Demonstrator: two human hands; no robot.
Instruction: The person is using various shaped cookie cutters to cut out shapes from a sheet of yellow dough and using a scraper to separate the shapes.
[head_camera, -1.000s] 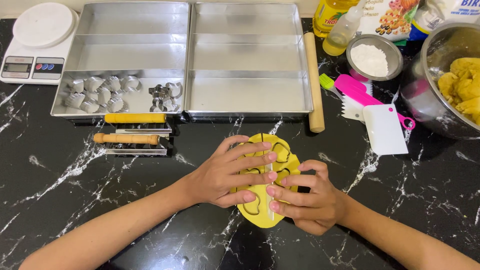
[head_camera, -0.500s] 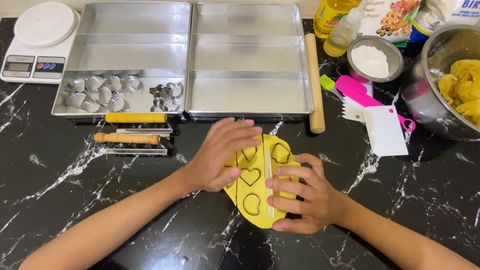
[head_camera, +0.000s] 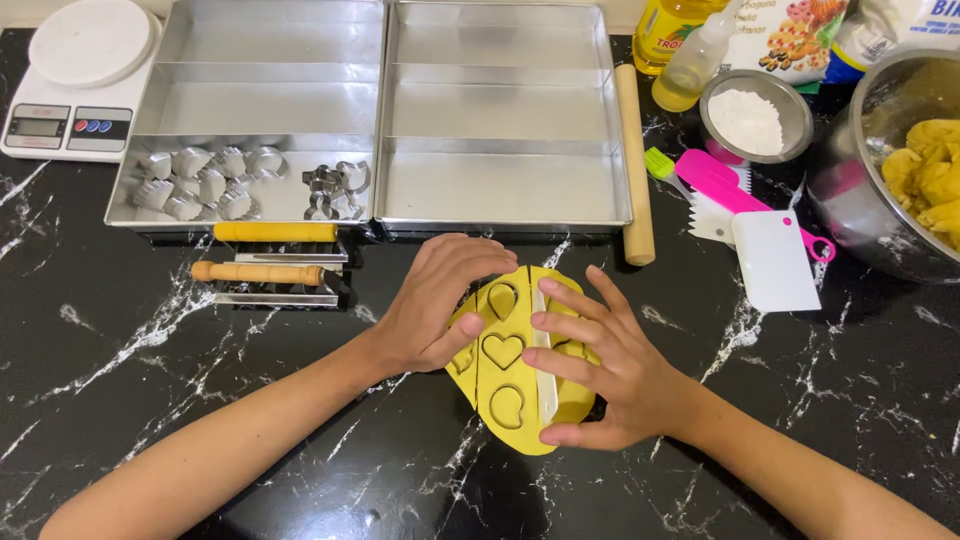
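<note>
On the black marble counter, just below the two metal trays, a flat yellow dough sheet is pressed under both hands. Far left of the dough, a white kitchen scale is seen at the counter's back corner. Left of the dough, small metal cutters are piled in the left tray, with two wooden-handled tools lying just below it. The left hand is laid on the dough's left edge, fingers curled down, nothing grasped. Three heart shapes are cut into the dough between the hands. The right hand is spread flat on the dough's right side, fingers over a thin white strip. Right of the dough, a rolling pin, a white scraper, a flour bowl and a steel bowl of dough lumps are placed.
</note>
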